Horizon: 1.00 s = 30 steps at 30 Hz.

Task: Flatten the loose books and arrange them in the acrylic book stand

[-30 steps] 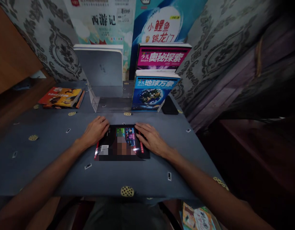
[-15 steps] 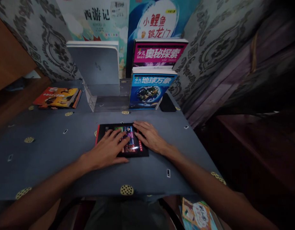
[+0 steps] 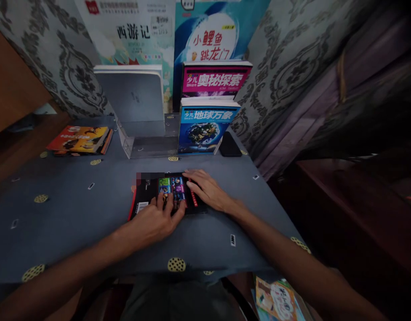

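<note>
Head camera: each grip of mine rests on a black book

The black book [image 3: 174, 183] lies flat on the patterned counter [image 3: 75, 232], directly in front of me, a red edge along its left side and small colourful pictures on its cover. My left grip [image 3: 158, 219] is at the book's near edge, fingers bent and apart, tips down on the cover beside the pictures; it is not clamped on anything I can see. My right grip [image 3: 208, 191] lies over the book's right side, fingers stretched toward its far corner, thumb apart from them.

Beyond the book is a clear stand [image 3: 155, 146], with a grey book [image 3: 135, 96] upright on the far left of my book. To its far right, a blue book [image 3: 205, 131] with a globe leans in front of a magenta book [image 3: 215, 80]. Farther right of the black book lies a dark flat object [image 3: 230, 145]; well to its left and beyond sits an orange-topped pile of books [image 3: 80, 139].
</note>
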Each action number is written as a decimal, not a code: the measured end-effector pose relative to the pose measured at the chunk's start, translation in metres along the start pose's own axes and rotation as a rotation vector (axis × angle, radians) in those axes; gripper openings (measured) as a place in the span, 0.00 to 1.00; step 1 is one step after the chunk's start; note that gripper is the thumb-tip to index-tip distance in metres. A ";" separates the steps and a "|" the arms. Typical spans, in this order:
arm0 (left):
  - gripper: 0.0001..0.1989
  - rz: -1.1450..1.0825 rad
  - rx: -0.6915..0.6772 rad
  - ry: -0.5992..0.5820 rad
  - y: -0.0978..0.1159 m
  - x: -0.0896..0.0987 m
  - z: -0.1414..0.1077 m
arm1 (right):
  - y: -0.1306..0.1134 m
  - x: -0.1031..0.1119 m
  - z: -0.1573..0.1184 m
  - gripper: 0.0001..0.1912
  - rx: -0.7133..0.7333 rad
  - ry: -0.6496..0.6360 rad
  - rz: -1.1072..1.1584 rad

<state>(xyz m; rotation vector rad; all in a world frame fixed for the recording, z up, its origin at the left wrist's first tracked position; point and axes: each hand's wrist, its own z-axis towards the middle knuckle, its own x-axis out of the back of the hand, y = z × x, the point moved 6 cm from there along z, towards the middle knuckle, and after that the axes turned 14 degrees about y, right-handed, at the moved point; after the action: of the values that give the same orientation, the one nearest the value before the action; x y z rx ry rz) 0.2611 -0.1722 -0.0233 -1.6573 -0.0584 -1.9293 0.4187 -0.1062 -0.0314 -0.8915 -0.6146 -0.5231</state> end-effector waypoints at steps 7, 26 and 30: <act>0.16 -0.208 0.071 0.020 -0.035 0.020 0.003 | 0.000 0.014 0.004 0.35 -0.090 0.059 0.186; 0.15 -0.854 0.850 0.714 -0.123 0.072 -0.022 | -0.007 -0.010 0.016 0.23 -0.595 0.205 1.096; 0.19 -1.369 1.079 0.786 -0.128 0.033 -0.024 | -0.013 -0.011 0.016 0.20 -0.611 0.184 1.059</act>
<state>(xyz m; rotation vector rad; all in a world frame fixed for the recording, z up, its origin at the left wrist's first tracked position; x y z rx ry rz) 0.1801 -0.0889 0.0442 0.1004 -1.8756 -2.4170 0.3979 -0.0979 -0.0242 -1.5606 0.2543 0.2004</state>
